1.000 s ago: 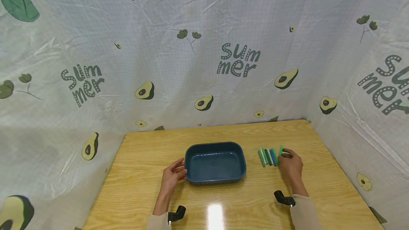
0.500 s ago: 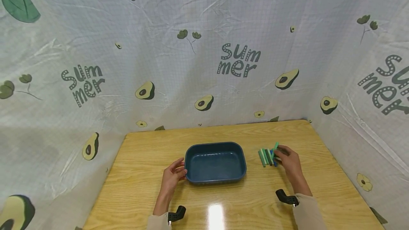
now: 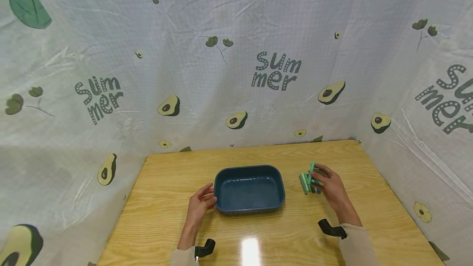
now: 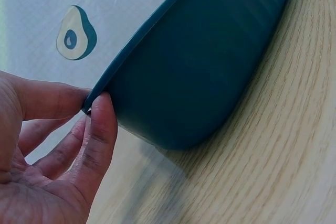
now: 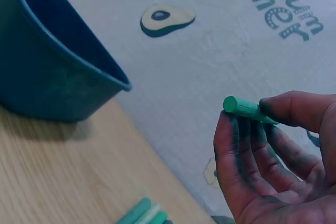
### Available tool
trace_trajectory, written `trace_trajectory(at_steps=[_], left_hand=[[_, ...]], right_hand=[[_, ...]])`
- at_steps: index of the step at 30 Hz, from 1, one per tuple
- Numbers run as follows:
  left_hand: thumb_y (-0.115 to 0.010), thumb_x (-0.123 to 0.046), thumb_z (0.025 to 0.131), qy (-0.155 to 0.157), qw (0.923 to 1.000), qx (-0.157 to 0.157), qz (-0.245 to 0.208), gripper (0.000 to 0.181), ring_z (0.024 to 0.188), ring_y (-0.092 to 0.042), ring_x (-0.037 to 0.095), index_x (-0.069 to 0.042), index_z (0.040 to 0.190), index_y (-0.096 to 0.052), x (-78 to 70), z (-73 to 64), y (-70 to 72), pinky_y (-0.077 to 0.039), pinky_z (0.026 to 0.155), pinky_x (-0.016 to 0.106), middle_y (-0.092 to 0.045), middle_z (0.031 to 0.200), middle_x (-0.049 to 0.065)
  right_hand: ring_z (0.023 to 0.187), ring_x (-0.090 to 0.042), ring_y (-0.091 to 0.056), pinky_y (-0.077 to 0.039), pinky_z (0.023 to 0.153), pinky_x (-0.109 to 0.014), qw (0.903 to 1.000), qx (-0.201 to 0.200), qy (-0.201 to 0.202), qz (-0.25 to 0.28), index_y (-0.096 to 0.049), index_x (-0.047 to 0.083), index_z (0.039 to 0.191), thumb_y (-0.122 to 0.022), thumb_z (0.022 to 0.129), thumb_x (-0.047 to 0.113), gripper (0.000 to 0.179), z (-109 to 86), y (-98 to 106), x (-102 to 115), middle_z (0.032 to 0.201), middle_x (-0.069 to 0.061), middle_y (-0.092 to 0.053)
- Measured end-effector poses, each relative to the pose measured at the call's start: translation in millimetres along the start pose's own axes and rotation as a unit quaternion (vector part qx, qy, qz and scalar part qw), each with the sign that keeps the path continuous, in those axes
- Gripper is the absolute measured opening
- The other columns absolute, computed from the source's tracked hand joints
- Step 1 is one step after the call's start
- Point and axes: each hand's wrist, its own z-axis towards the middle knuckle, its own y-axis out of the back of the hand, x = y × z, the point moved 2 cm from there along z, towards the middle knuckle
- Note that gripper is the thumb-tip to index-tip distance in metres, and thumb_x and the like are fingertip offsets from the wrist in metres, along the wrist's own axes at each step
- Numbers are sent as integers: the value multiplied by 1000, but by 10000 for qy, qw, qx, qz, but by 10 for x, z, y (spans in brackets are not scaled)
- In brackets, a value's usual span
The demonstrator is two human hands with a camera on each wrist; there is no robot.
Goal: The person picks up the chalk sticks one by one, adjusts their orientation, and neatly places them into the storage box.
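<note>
A green chalk stick is pinched between the thumb and fingers of my right hand, raised above the table. Dark green smudges cover those fingers in the right wrist view. Below it, a row of several green, pale and blue chalk sticks lies on the table, partly hidden by the hand. To their left stands a dark blue rectangular container with nothing inside. My left hand pinches its left rim, the thumb and a finger on either side of the edge.
The wooden table carries a bright glare spot near the front. A white sheet printed with avocados and lettering rises behind it and along both sides. A black wrist camera is strapped to each wrist.
My right hand has lifted the green chalk stick from the right end of the row and moved left over the other sticks. The left hand and container stay in place.
</note>
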Motion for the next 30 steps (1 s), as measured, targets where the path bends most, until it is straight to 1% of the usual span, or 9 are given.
trace_trajectory(at_steps=[4,7,11,13,18,19,22,26,30], left_hand=[[-64,6,89,-6,10000,3,51,54,85,-62,9,-3,141,-52,22,7,8,-56,65,26,-56,127,24],[-64,6,88,-18,10000,-27,61,53,85,-62,9,-4,139,-53,37,17,17,-56,65,26,-57,125,23],[-64,6,88,-6,9999,-32,103,53,86,-62,10,-3,139,-54,43,26,25,-56,66,28,-57,125,23],[-63,5,88,24,9999,30,122,53,87,-62,10,-1,140,-52,11,7,19,-57,68,30,-56,127,25],[-63,5,89,82,9998,93,144,51,87,-61,9,3,139,-52,7,3,11,-57,68,29,-55,129,27],[-63,5,89,92,9998,66,132,50,87,-61,9,2,138,-53,34,17,17,-56,67,28,-56,129,26],[-63,6,88,131,9999,36,87,48,87,-62,10,1,136,-55,35,10,24,-56,66,26,-57,127,25],[-63,5,89,117,9999,79,15,48,85,-62,9,3,136,-55,29,-9,27,-56,65,25,-57,126,25],[-63,5,88,128,9999,84,-4,48,84,-62,9,3,135,-55,19,-22,28,-55,64,24,-57,125,24]], right_hand=[[106,-4,-60,-54,88,-26,9998,197,34,26,-27,1,151,-59,99,29,67,-10,-81,64,118,12,-53],[102,-4,-60,-55,88,-28,9992,380,-22,137,-27,3,151,-58,99,25,65,-9,-169,114,119,9,-51],[96,-6,-63,-56,86,-30,9973,601,-166,386,-29,5,150,-59,99,20,61,0,-305,174,113,9,-56],[95,-7,-63,-57,86,-30,9964,689,-210,457,-29,4,149,-60,98,18,62,-1,-370,213,113,7,-57],[96,-8,-63,-57,88,-34,9949,926,-223,343,-29,1,149,-60,98,17,62,11,-510,285,120,-1,-54],[96,-9,-63,-56,89,-35,9947,962,-218,293,-30,1,149,-60,97,17,62,19,-538,294,120,-1,-54],[97,-11,-63,-54,94,-44,9940,1044,-247,209,-34,2,147,-62,96,17,60,39,-631,328,119,-3,-56],[101,-12,-62,-50,98,-53,9928,1165,-261,118,-35,1,147,-62,96,16,60,51,-774,387,124,-9,-56],[100,-12,-62,-53,95,-49,9917,1239,-349,40,-36,2,147,-62,96,15,58,70,-926,420,128,-12,-56]])
